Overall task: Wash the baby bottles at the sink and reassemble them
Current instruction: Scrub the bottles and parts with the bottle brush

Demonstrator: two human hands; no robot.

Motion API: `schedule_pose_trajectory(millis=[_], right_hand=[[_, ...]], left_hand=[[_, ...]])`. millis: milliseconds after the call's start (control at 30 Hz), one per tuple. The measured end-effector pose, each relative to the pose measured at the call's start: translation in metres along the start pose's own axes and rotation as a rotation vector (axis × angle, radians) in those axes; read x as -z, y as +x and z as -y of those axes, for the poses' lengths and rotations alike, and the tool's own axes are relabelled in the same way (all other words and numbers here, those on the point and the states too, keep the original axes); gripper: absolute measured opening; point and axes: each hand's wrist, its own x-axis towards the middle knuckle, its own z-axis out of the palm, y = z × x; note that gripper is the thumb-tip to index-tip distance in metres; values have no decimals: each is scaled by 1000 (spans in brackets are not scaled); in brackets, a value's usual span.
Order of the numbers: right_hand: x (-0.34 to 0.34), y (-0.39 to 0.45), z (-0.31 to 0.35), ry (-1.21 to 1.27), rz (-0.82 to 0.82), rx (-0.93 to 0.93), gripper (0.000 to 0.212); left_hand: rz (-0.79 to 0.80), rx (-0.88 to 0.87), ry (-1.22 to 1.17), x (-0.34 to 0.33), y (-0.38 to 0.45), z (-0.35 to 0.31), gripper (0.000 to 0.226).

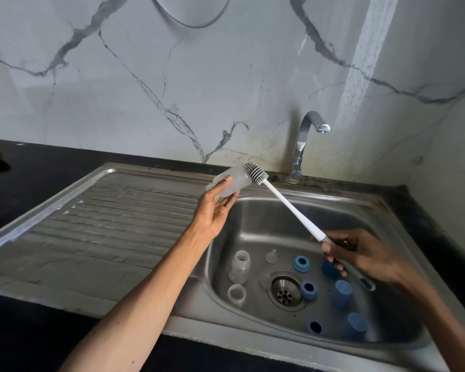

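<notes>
Head view: left hand (217,208) grips a clear baby bottle (230,182), thumb on top and fingers curled beneath, held tilted over the sink's back-left rim. Right hand (360,257) is closed round the handle of a white bottle brush (285,200); its bristle head sits just at the bottle's mouth. In the steel sink (266,218) basin: two more clear bottles (239,267), a clear nipple (271,255), blue rings (301,263) and blue caps (341,289) around the drain (284,291). Tap (305,140) behind, no water visible.
</notes>
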Motion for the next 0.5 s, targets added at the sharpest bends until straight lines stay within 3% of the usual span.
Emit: schedule_pose_trajectory(millis=[133,233,367,500], right_hand=[[2,-2,0,-4,-20,6,26],[1,-1,2,-15,-41,26,26],[3,-2,3,-94,-51,40,20],[19,-7,2,-192,-41,22,13]], left_hand=[[90,-31,90,5,7,1,62],[130,-65,381,7,10,8,83],[155,-257,916,12,12,16,66],[69,-421,1142,21,17,16,58]])
